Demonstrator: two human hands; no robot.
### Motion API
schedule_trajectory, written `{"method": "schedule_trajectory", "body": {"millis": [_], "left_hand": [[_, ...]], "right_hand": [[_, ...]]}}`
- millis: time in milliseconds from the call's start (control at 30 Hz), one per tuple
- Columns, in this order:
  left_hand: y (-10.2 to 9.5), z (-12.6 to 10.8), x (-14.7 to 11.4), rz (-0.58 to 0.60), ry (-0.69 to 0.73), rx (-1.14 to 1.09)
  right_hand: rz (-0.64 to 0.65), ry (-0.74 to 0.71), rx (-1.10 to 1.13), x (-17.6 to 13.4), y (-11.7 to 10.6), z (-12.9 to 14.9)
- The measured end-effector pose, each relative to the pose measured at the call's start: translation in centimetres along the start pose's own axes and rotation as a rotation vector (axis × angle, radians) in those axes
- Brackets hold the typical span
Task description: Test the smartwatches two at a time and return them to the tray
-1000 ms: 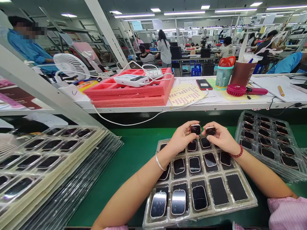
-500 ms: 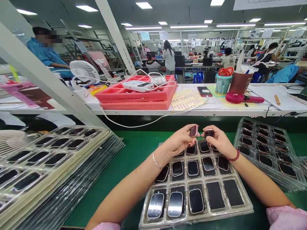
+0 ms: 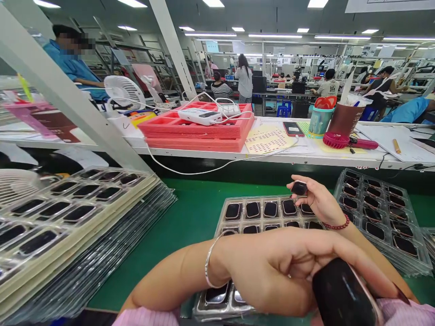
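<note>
My left hand [image 3: 272, 271] is close to the camera, its fingers closed around a smartwatch case [image 3: 343, 294] with a dark screen and pinkish rim. Farther off, my right hand [image 3: 322, 199] pinches another smartwatch case [image 3: 299, 188] above the far right part of a clear plastic tray [image 3: 204, 312]. Dark-faced watch cases [image 3: 252, 209] sit in the tray's compartments. My left hand and forearm cover much of its near side.
On the left rises a tall stack of filled trays [image 3: 129, 217]. Another tray stack [image 3: 387, 217] stands at right. A white shelf [image 3: 220, 156] runs behind, with red foam trays [image 3: 193, 140], a phone [image 3: 292, 129] and a pink handheld fan [image 3: 336, 140]. Several people work beyond.
My left hand has come from beside the right hand over the tray's far side, toward the camera and right, bringing its watch case. My right hand stays near the same spot, holding its case.
</note>
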State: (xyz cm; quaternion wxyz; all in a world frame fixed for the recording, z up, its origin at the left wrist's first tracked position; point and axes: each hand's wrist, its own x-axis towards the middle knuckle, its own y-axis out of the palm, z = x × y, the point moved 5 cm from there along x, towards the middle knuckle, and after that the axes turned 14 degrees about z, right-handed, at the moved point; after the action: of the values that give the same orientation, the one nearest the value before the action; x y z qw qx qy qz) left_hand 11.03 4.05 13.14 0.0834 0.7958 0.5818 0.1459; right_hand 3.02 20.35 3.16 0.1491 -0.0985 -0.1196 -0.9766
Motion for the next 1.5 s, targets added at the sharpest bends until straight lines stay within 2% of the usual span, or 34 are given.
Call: {"method": "schedule_trajectory", "body": {"millis": [67, 200, 300, 367, 567, 733, 833, 933, 1033, 1100, 1300, 1433, 1500], "left_hand": [[-1.7, 0.0, -0.5, -0.110, 0.089, 0.003], [-8.6, 0.8, -2.5, -0.559, 0.202, 0.138], [-13.2, 2.7, -3.4, -0.804, 0.098, 0.174], [-14.6, 3.8, -3.4, -0.855, 0.015, 0.173], [-14.4, 4.1, -3.4, -0.877, -0.043, 0.289], [-14.7, 4.0, -3.5, -0.897, -0.037, 0.329], [-14.9, 3.9, -3.7, -0.935, 0.007, 0.351], [-14.9, 3.6, -4.0, -0.980, 0.078, 0.397], [-15.0, 3.5, -4.1, -0.973, 0.131, 0.401], [-15.0, 3.5, -4.0, -0.951, 0.147, 0.395], [-14.9, 3.7, -4.2, -0.929, 0.148, 0.418], [-14.9, 3.7, -4.2, -0.927, 0.144, 0.442], [-14.8, 3.5, -4.1, -0.917, 0.144, 0.414]], "right_hand": [[0.002, -0.002, 0.063, -1.1, 0.8, 1.6], [0.064, -0.104, 0.159, -4.4, 3.7, 5.1], [0.210, -0.145, 0.315, -6.6, 6.5, 6.2], [0.263, -0.117, 0.423, -7.5, 7.8, 6.2], [0.347, -0.074, 0.531, -8.5, 9.3, 5.5], [0.244, -0.105, 0.545, -9.0, 9.6, 5.4], [0.165, -0.045, 0.395, -7.7, 7.7, 5.0], [0.091, -0.002, 0.152, -4.5, 3.9, 3.9], [0.019, 0.039, -0.030, -1.4, 0.4, 1.9], [0.006, 0.060, -0.133, -0.2, -0.8, 0.9], [0.010, 0.012, -0.265, -0.5, -1.1, 0.7], [-0.062, 0.015, -0.368, -0.3, -1.4, 0.5], [-0.045, 0.021, -0.348, -0.1, -1.1, 0.6]]}}
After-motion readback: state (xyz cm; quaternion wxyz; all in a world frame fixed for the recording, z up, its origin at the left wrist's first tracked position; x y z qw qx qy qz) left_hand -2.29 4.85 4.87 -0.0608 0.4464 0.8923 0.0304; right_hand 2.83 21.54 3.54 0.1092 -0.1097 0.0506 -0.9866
